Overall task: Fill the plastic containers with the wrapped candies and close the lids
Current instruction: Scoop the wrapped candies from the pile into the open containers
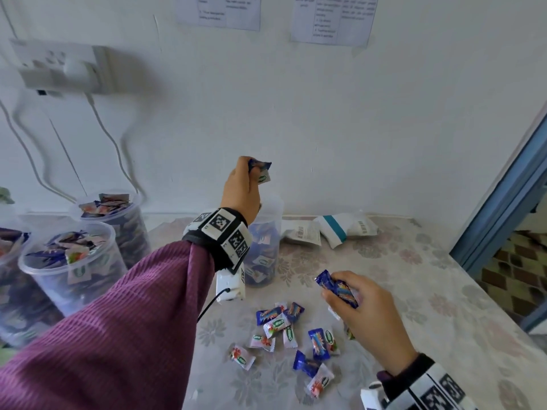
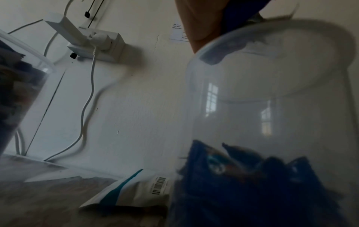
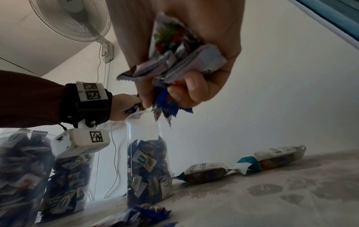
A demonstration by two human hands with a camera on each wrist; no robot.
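My left hand [image 1: 247, 180] is raised over the mouth of a clear, partly filled plastic container [image 1: 266, 247] and grips a few wrapped candies [image 1: 260, 170]. The right wrist view shows the same container [image 3: 148, 161] about half full, with the left hand [image 3: 126, 107] at its rim. Lower right, my right hand [image 1: 352, 294] holds a bunch of blue and white candies [image 1: 340, 290] above the table; in its own view the bunch [image 3: 174, 61] is clutched in curled fingers. Several loose candies [image 1: 290, 335] lie on the tablecloth in front of the container.
Three full, lidless containers [image 1: 71, 261] stand at the left by the wall. Two white snack packets [image 1: 343, 229] lie behind the open container. A socket box with cables [image 1: 62, 69] hangs on the wall. The table's right edge [image 1: 488, 291] runs beside a blue door frame.
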